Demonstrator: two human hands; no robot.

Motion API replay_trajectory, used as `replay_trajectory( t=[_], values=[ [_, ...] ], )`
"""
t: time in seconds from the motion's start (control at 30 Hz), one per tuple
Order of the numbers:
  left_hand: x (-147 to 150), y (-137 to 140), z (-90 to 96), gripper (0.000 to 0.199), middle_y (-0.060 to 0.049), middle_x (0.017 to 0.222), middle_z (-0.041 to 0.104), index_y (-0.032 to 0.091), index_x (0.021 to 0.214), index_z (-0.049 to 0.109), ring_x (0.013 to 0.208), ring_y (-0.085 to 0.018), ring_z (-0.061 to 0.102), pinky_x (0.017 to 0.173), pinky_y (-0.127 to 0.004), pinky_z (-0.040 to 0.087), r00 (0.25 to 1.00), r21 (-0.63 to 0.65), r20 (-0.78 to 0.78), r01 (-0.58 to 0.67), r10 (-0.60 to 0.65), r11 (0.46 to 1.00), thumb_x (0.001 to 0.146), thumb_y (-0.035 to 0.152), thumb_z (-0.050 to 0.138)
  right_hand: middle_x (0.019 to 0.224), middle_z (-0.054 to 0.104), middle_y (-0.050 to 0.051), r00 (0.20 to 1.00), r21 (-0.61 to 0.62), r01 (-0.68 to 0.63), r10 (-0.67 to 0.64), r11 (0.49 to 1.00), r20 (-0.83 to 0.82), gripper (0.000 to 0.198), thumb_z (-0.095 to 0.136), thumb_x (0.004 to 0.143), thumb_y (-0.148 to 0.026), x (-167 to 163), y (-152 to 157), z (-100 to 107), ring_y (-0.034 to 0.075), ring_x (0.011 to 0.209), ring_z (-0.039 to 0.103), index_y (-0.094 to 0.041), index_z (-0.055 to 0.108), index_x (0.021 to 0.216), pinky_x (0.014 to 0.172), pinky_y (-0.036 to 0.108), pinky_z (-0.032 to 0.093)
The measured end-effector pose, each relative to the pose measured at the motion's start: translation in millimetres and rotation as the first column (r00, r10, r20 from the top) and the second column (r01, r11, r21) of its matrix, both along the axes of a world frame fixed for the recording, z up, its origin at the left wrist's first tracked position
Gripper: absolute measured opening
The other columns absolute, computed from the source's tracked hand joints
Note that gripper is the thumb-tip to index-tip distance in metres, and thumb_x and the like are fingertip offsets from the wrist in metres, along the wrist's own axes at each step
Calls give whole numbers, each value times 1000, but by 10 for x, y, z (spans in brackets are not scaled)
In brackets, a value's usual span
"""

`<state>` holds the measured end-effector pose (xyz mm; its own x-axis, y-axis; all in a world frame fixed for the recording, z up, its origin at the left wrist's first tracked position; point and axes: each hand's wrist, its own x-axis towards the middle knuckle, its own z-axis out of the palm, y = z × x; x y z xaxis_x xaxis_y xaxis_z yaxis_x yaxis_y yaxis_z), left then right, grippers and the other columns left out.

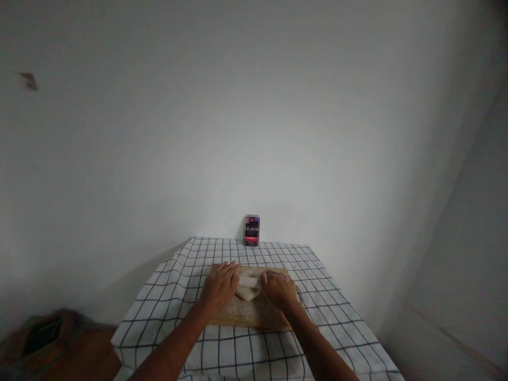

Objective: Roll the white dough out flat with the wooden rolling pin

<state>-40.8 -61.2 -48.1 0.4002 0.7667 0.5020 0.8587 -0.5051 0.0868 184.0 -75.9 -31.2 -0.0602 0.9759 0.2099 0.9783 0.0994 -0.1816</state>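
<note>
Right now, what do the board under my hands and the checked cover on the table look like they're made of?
The board looks like pale wood, matte, with a tan edge, dusted with something floury. The checked cover looks like woven cloth: it drapes and wrinkles at the table's edges. Both are too blurred to be sure.

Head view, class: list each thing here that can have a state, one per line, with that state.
Left hand: palm down, resting on the dough.
Right hand: palm down, resting on the dough.
Dough: pale lump, pressed between both hands.
Wooden board: flat, floured.
Checked cloth: spread over the table.
Dark box: upright, against the wall.
</note>
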Motion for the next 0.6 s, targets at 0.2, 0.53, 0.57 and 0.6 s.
replay_trajectory(
  t=[0.2, 0.53, 0.57, 0.6],
  values=[
    [-30, -292, -116, 44, -7, 151, 74, 21, 143, 72, 149, -26, 60, 131, -49, 47, 991, -44, 131, -31, 37, 999, 109, 25, 44, 128, 83, 10, 999, -1, 25, -25, 1000, -35, 53, 29, 116, -38, -44, -296, -8, 29, 123, 76, -24, 80, 112, 95, 37, 59],
    [9, -425, 27, 45, -8, 142, 80, 25, 140, 74, 131, -26, 74, 131, -56, 42, 995, -76, 21, -93, 95, 993, 114, 31, 37, 141, 77, 13, 999, 59, -44, 43, 997, 17, 50, 31, 115, -38, -7, -216, -128, 32, 140, 66, -24, 79, 120, 118, 48, 49],
    [45, -366, 58, 47, -9, 143, 80, 24, 139, 75, 132, -27, 74, 132, -55, 42, 993, -95, -8, -115, 114, 989, 114, 30, 35, 141, 78, 13, 999, 68, -42, 41, 997, 14, 49, 32, 114, -38, -8, -178, -125, 33, 141, 64, -25, 80, 119, 119, 48, 47],
    [80, -298, 85, 48, -11, 145, 78, 22, 140, 74, 136, -28, 72, 131, -55, 43, 990, -105, -38, -136, 133, 985, 114, 29, 35, 139, 79, 12, 999, 71, -43, 42, 997, 11, 49, 33, 114, -37, -11, -140, -121, 33, 142, 63, -25, 80, 117, 120, 49, 46]
  ],
)
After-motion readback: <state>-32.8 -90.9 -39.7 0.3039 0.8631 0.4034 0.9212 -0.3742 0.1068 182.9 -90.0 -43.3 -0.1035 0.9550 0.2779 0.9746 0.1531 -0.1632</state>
